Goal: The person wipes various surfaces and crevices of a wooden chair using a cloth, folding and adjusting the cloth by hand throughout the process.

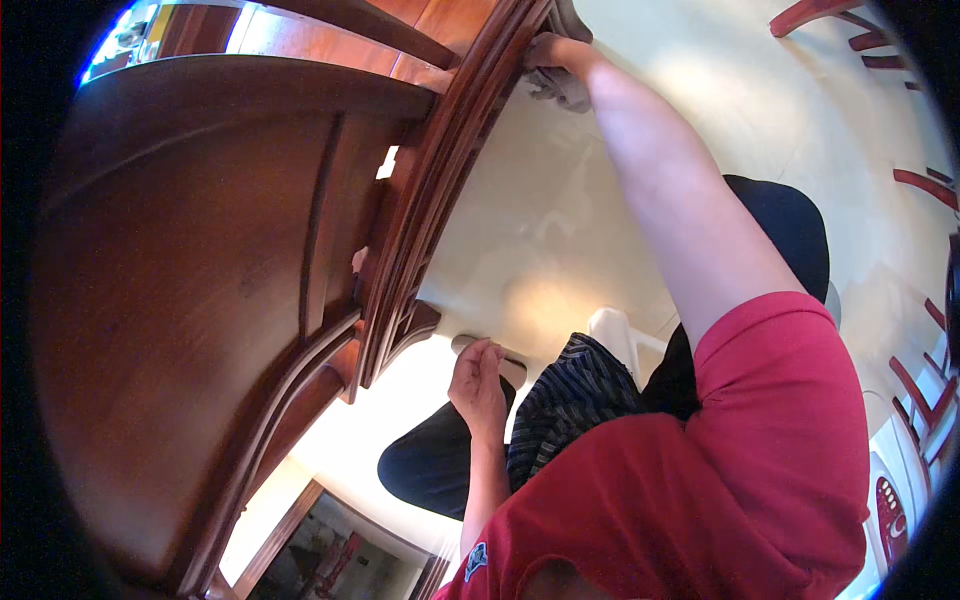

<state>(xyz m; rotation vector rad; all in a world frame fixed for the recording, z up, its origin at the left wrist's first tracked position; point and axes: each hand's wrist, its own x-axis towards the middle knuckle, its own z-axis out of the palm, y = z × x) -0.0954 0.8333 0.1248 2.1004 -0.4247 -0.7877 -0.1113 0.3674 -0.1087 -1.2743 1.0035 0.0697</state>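
My right hand (556, 54) is at the end of my outstretched arm, up at the far end of a moulded dark wooden edge (440, 170). A grey cloth (562, 90) is bunched under its fingers, against the side of the wood. Part of that hand is hidden by the wood and the cloth. Lower down, my left hand (478, 388) is held in front of my knee with its fingers curled together, and no object shows in it. It is apart from the curved wooden foot (412, 328) of the furniture.
A broad dark wooden panel (190, 260) fills the left side. Below is a pale glossy floor (530, 230). A white plastic support (615, 340) stands by my legs. Red chair legs (925, 395) line the right rim, and a dark-framed panel (345, 550) is at the bottom.
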